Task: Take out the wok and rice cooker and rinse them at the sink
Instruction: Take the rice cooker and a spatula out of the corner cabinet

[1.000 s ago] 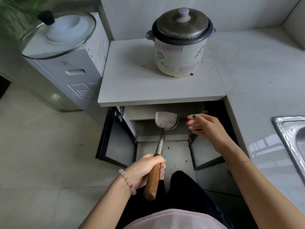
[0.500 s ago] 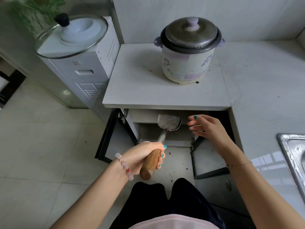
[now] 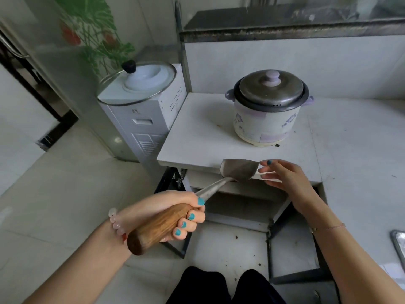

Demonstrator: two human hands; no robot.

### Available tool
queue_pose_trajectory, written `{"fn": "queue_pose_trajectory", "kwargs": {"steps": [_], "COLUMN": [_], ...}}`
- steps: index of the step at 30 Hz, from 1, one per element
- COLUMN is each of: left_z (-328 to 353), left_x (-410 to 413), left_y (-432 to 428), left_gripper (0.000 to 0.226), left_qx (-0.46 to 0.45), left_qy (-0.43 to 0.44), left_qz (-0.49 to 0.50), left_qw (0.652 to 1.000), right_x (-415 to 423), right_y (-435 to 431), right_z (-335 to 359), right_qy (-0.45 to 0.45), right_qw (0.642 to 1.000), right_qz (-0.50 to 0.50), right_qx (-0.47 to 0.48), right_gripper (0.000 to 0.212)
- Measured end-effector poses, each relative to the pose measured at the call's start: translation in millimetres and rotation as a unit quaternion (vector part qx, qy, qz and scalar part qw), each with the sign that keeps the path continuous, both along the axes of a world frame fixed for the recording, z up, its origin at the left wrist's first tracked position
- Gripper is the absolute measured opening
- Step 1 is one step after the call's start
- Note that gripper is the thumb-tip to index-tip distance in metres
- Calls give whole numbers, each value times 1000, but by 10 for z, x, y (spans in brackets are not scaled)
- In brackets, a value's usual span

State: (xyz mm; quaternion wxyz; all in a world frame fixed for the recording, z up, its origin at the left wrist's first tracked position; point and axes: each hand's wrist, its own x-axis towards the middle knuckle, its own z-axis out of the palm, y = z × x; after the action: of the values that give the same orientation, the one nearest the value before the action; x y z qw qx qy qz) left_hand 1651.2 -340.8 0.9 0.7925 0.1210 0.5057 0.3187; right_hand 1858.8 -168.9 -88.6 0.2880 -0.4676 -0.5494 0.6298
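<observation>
A white rice cooker (image 3: 265,121) with purple flowers and a steel lid stands on the white counter (image 3: 197,137), above the open cabinet (image 3: 241,205). My left hand (image 3: 175,213) grips the wooden handle of a metal spatula (image 3: 238,170), whose blade is raised to the counter's front edge. My right hand (image 3: 285,174) hovers just right of the blade, fingers straight, fingertips close to it. No wok is in view.
A glass pot lid (image 3: 138,84) rests on a white water dispenser (image 3: 144,128) left of the counter. Both cabinet doors (image 3: 295,255) hang open over the tiled floor. A corner of the steel sink (image 3: 400,244) shows at the right edge.
The view tilted up. My left hand has lifted the spatula out of the cabinet up to counter height. My right hand rose with it, staying beside the blade.
</observation>
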Motion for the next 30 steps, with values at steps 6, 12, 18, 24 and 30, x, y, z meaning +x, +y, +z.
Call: {"fn": "queue_pose_trajectory", "kwargs": {"steps": [6, 12, 18, 24, 30], "left_z": [-222, -812, -1184, -1448, -1716], "left_x": [-109, -400, -889, -1233, -1482], "left_y": [95, 442, 991, 1606, 2089], "left_gripper": [15, 14, 8, 11, 11], "left_qx": [92, 123, 121, 138, 163], "left_qy": [95, 229, 325, 349, 418], "left_qz": [58, 151, 130, 89, 35], "left_qw": [989, 954, 929, 923, 893], "right_x": [-109, -196, -392, -660, -864], "right_y": [10, 43, 196, 417, 559], "right_z": [12, -17, -61, -60, -58], "right_qy": [-18, -22, -30, -47, -122], "right_qw": [999, 1000, 999, 997, 985], "right_qz": [24, 17, -16, -57, -87], "right_qx": [13, 12, 9, 11, 91], "right_gripper": [23, 24, 23, 24, 19]}}
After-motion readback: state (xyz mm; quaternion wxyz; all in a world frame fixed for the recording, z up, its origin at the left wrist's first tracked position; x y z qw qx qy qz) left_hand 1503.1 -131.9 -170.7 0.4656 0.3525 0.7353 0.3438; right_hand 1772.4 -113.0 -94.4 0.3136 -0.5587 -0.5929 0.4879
